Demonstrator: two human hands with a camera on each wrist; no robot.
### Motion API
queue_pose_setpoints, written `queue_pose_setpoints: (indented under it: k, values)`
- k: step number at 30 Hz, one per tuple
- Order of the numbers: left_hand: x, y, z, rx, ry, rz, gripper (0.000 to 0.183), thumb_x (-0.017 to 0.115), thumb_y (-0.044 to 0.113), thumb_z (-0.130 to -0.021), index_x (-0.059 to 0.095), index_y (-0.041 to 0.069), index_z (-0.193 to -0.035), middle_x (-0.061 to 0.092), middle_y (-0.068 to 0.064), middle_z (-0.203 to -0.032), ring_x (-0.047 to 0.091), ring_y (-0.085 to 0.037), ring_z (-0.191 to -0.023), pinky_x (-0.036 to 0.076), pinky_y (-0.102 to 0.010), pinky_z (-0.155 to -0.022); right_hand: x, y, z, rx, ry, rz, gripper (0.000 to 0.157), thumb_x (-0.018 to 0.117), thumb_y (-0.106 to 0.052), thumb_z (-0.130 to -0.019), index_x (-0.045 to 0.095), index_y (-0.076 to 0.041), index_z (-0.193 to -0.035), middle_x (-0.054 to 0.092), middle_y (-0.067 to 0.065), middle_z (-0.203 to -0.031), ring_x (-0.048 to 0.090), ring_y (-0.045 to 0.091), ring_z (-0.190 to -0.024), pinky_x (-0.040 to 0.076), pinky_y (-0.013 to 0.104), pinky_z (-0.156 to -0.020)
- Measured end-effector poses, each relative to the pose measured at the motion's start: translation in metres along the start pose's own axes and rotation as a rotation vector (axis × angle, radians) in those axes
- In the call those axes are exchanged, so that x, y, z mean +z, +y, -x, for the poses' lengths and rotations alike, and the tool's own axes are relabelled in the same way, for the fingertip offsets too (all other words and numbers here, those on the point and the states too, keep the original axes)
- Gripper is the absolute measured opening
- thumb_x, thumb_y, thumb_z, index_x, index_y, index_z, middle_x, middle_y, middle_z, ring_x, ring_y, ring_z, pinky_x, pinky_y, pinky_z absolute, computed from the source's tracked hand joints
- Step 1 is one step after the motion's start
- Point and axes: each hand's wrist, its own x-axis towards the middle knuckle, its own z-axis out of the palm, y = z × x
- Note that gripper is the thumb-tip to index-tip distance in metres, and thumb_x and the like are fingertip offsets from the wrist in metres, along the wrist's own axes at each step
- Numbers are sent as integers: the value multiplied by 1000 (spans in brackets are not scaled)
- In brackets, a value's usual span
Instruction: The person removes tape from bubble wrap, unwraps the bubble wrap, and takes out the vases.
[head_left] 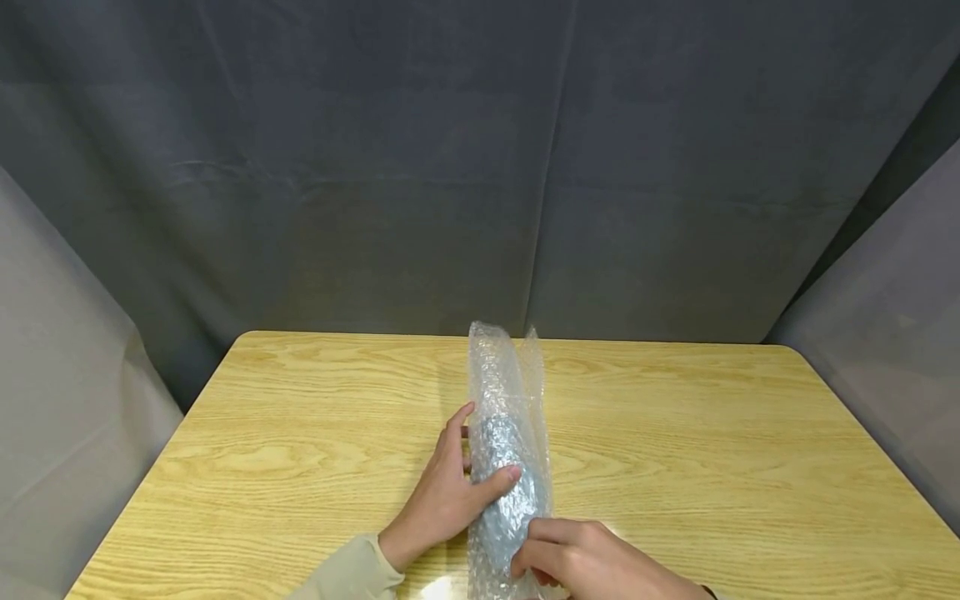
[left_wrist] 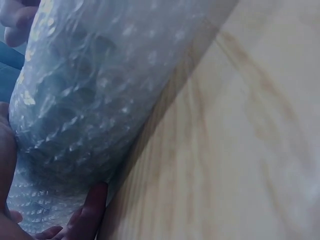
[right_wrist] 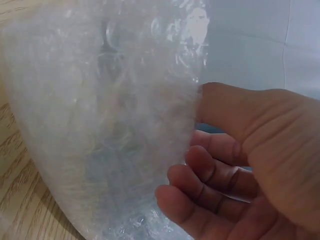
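A long roll of clear bubble wrap [head_left: 495, 367] lies on the wooden table, its length pointing away from me. Inside it, a bluish-grey object [head_left: 493, 533] shows dimly; its kind is hidden by the bubbles. My left hand [head_left: 438, 496] holds the roll from the left, thumb across the top and fingers along the far left side. Near the close end, my right hand [head_left: 581, 557] pinches the wrap's right side with curled fingers. In the right wrist view, a loose sheet of the wrap [right_wrist: 100, 125] hangs beside the right hand's thumb.
The pale wooden table [head_left: 300, 433] has rounded far corners. Behind it hangs a dark grey curtain [head_left: 375, 167], with lighter grey cloth [head_left: 52, 400] on the left and more cloth [head_left: 877, 333] on the right. The wrap's far end reaches near the table's back edge.
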Motion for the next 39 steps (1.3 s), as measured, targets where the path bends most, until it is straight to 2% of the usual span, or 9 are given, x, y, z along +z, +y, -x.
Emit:
queue_pose_setpoints:
  k: [5, 12, 17, 20, 23, 26, 30, 39]
  values:
    - [0, 0, 0, -1, 4, -12, 102, 74, 58, -88, 15, 29, -165, 42, -21, -151, 59, -49, -127, 58, -50, -92, 1, 0, 0, 13, -4, 1, 24, 68, -41, -99, 74, -18, -99, 55, -15, -82, 37, -16, -74, 33, -4, -64]
    - [0, 0, 0, -7, 3, -23, 101, 73, 59, -88, 15, 30, -165, 42, -21, -151, 59, -48, -127, 58, -52, -93, 3, -5, -4, 28, 45, 7, 13, 68, -27, -101, 74, -21, -91, 66, -16, -85, 49, -17, -76, 37, -5, -65]
    - [0, 0, 0, -12, -4, -25, 100, 72, 60, -89, 14, 31, -165, 41, -22, -153, 58, -50, -129, 57, -55, -94, 1, -8, -6, 75, 35, -23, 13, 66, -24, -103, 74, -21, -93, 67, -16, -84, 49, -17, -74, 39, -3, -64]
    - [0, 0, 0, -11, -10, -20, 100, 71, 60, -90, 13, 31, -165, 40, -22, -153, 57, -51, -129, 57, -55, -94, 0, -8, -8, 101, 65, -40, 12, 67, -24, -102, 74, -20, -93, 65, -17, -80, 46, -18, -70, 39, -3, -62]
    - [0, 0, 1, -10, -14, -19, 99, 71, 60, -90, 13, 31, -165, 40, -22, -153, 57, -51, -130, 57, -55, -94, 1, -6, -8, 92, 109, -24, 7, 72, -23, -99, 74, -19, -93, 61, -17, -75, 42, -18, -67, 37, -3, -60]
    - [0, 0, 0, -12, -16, -22, 100, 71, 60, -90, 13, 31, -165, 40, -22, -154, 58, -51, -129, 58, -55, -93, 3, -3, -7, 79, 130, 4, 5, 75, -22, -96, 74, -18, -94, 62, -15, -78, 45, -17, -70, 39, -2, -61]
    - [0, 1, 0, -16, -14, -32, 100, 71, 61, -90, 13, 30, -165, 41, -21, -153, 59, -47, -128, 58, -51, -91, 4, -2, -7, 95, 113, 0, 7, 75, -23, -96, 75, -17, -94, 66, -12, -84, 49, -15, -73, 41, -2, -63]
    - [0, 2, 1, -20, -5, -51, 100, 72, 62, -89, 14, 31, -165, 42, -19, -152, 61, -44, -125, 58, -47, -88, 5, -2, -7, 135, 61, -18, 10, 74, -27, -97, 75, -17, -96, 64, -12, -85, 47, -15, -71, 40, -2, -62]
